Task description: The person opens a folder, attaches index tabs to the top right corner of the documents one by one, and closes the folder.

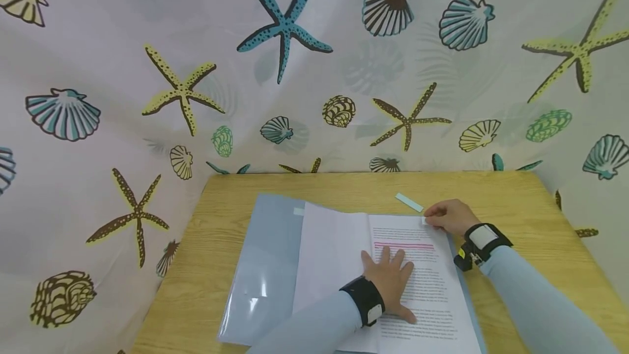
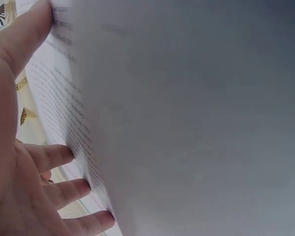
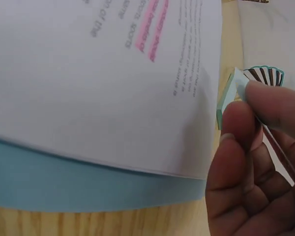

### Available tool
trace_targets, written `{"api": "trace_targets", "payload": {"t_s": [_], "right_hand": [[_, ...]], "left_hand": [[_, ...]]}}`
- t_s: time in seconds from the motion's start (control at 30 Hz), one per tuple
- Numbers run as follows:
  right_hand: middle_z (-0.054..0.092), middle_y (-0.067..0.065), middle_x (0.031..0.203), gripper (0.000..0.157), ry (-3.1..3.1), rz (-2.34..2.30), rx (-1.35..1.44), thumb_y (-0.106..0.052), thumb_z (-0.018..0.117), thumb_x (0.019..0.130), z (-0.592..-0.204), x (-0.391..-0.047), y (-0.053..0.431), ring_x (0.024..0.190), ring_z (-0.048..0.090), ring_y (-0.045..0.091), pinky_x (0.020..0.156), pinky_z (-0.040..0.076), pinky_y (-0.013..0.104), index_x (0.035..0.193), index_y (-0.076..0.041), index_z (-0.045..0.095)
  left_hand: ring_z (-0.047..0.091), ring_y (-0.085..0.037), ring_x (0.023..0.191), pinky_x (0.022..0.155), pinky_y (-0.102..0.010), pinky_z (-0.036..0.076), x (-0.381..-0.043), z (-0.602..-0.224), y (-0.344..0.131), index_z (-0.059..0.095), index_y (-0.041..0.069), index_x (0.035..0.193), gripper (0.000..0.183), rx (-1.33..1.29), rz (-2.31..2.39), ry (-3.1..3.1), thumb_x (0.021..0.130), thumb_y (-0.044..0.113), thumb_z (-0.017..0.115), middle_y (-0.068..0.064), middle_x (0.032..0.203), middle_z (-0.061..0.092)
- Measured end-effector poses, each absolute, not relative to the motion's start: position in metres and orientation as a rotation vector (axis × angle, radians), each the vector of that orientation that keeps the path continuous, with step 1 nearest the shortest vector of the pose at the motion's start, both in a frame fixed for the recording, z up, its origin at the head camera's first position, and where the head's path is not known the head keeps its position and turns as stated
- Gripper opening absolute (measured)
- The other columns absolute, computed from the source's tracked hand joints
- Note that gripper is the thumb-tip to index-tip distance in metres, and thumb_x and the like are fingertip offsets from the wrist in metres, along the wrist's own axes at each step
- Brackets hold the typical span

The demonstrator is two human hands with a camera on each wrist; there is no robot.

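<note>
A stapled-looking stack of printed pages [image 1: 422,283] lies spread in a pale blue folder [image 1: 265,261]. Pink highlighter marks [image 1: 403,246] cross its upper lines. My left hand [image 1: 390,283] rests on the right-hand page with fingers spread; in the left wrist view its fingertips [image 2: 102,221] touch the paper. At that page's top right corner, my right hand [image 1: 452,216] pinches a small pale slip [image 1: 425,222] between thumb and index finger. The right wrist view shows the slip mostly covered by the fingers. Just beyond lies a narrow light-green pad of sticky strips [image 1: 409,202].
Everything lies on a light wooden table [image 1: 196,272]. A curtain [image 1: 314,146] printed with shells and starfish hangs behind the table's back edge and along both sides. The folder's clear left cover [image 1: 245,316] reflects light.
</note>
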State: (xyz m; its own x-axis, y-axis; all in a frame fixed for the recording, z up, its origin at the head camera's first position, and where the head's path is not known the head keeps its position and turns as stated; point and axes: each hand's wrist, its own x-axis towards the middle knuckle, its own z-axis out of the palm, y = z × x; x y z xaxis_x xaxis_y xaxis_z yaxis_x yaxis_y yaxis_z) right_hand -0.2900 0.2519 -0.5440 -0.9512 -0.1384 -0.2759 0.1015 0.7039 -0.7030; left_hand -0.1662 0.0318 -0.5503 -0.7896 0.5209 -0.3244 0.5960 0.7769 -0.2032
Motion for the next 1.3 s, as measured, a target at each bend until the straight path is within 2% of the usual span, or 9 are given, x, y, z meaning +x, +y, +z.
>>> {"api": "trace_targets", "payload": {"t_s": [0.5, 1.3], "right_hand": [[0.066, 0.007, 0.090, 0.021, 2.583, -1.039, 0.039, -0.017, 0.070, 0.087, -0.556, -0.289, 0.250, 0.078, 0.058, 0.022, 0.066, 0.047, 0.029, 0.104, -0.004, 0.070], [0.066, 0.006, 0.085, 0.025, 2.638, -0.974, 0.054, -0.021, 0.071, 0.087, -0.567, -0.290, 0.252, 0.073, 0.058, 0.019, 0.063, 0.046, 0.029, 0.104, -0.002, 0.070]], "left_hand": [[0.024, -0.027, 0.143, 0.097, -0.067, 0.032, -0.163, -0.548, 0.028, 0.027, 0.039, 0.149, 0.117, 0.875, -0.380, 2.716, 0.050, 0.094, 0.050, 0.007, 0.158, 0.022], [0.025, -0.029, 0.142, 0.097, -0.066, 0.033, -0.160, -0.547, 0.025, 0.028, 0.037, 0.150, 0.115, 0.903, -0.366, 2.732, 0.052, 0.094, 0.051, 0.006, 0.158, 0.022]]}}
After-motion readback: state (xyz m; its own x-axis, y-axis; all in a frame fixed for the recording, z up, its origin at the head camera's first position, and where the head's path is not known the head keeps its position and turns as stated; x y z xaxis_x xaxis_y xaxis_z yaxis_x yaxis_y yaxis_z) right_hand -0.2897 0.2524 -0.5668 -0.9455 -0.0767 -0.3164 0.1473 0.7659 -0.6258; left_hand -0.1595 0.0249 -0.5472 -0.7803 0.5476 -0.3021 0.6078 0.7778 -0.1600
